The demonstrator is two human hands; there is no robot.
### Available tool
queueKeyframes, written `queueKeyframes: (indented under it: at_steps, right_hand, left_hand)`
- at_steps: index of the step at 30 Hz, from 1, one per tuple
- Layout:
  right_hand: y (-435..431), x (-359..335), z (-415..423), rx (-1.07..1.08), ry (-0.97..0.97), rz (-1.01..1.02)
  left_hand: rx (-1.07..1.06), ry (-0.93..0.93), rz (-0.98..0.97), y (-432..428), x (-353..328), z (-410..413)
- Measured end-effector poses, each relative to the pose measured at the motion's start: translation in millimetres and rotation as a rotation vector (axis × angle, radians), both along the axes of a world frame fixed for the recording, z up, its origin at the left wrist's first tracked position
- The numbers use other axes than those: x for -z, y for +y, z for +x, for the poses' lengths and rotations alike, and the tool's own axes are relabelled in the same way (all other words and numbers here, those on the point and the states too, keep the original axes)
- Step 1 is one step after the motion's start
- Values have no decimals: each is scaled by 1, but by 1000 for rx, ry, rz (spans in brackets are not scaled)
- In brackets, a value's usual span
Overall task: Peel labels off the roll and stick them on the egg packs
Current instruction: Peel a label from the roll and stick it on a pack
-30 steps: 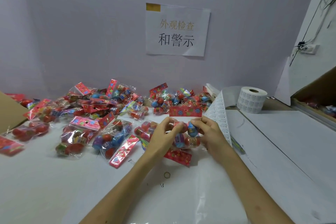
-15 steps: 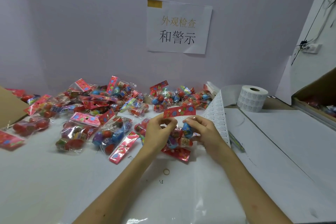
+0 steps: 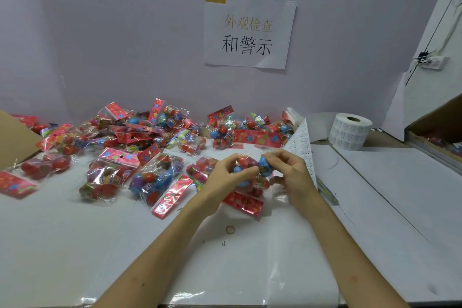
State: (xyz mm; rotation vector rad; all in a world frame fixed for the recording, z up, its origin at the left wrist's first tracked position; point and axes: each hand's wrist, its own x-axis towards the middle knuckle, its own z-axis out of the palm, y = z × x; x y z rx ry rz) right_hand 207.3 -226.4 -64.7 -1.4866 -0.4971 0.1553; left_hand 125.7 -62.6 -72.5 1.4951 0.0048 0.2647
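An egg pack (image 3: 263, 169) is held just above the table (image 3: 75, 245), in front of the pile of packs (image 3: 140, 137) and just left of the label strip (image 3: 301, 142). It is pinched by the left hand (image 3: 220, 180), thumb and forefinger closed on the film over a red egg and the other fingers curled under. It is also pinched by the right hand (image 3: 293, 175), whose thumb and forefinger are closed beside a blue egg.

Most of the pack's lower part is hidden by the fingers. It cannot be told whether a label is stuck on it or caught between the fingertips. A second pack (image 3: 243, 201) lies beneath, covered except for its red card. The print on the strip and on the label roll (image 3: 350, 130), which stands at the back right, is too small to be read. A green printed object (image 3: 327, 192) is half hidden under the strip's near end and cannot be identified. Cardboard boxes are cut off at the left edge (image 3: 12, 137) and the right edge (image 3: 435, 127).

Against the frame half a second earlier, the pack's red header card (image 3: 257, 137), then tilted with its left end lower, is now seen nearly level. The left fingertips, then at the card's lower edge, are now found lower down on the eggs.
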Motion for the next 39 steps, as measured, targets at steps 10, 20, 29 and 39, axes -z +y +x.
queueKeyframes:
  at_steps: [10, 20, 29, 39]
  right_hand:
    - [-27, 3, 22, 781, -404, -434]
    - [-40, 4, 34, 596, 51, -307]
    - [-32, -3, 23, 150, 234, -116]
    - [-35, -15, 4, -164, 240, -54]
  left_hand:
    - [-405, -44, 247, 9, 6, 5]
    - [-658, 4, 519, 13, 6, 4]
    - [-659, -229, 708, 9, 6, 3]
    - [-273, -517, 992, -18, 4, -12]
